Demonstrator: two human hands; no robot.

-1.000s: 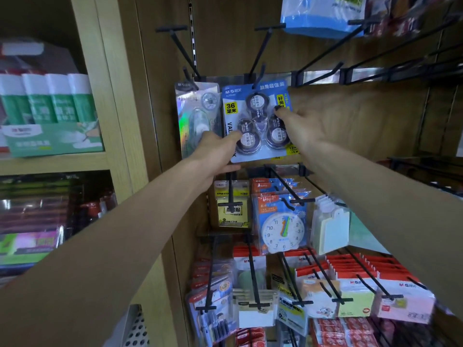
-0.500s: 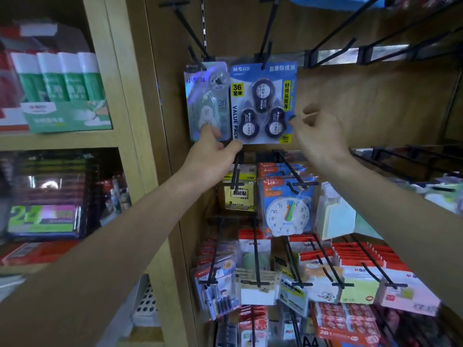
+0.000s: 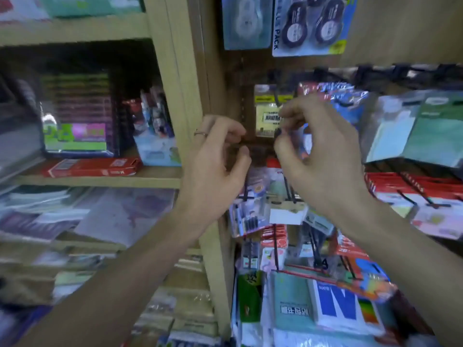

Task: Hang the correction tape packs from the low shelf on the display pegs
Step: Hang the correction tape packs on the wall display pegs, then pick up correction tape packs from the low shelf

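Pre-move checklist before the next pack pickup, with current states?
1. Blue value pack hung up: ok, hangs at the top, hands clear of it.
2. Single tape pack beside it hung: ok.
3. Left hand free: ok, fingers curled, nothing held.
4. Right hand free: cannot tell, fingertips pinch near something dark, blurred.
5. Next pack on the low shelf located: cannot tell, lower shelves blurred.

At my lower right lies a white pad with a blue N (image 3: 338, 306), at middle left a flat red box (image 3: 92, 167) on a wooden shelf (image 3: 100, 182).
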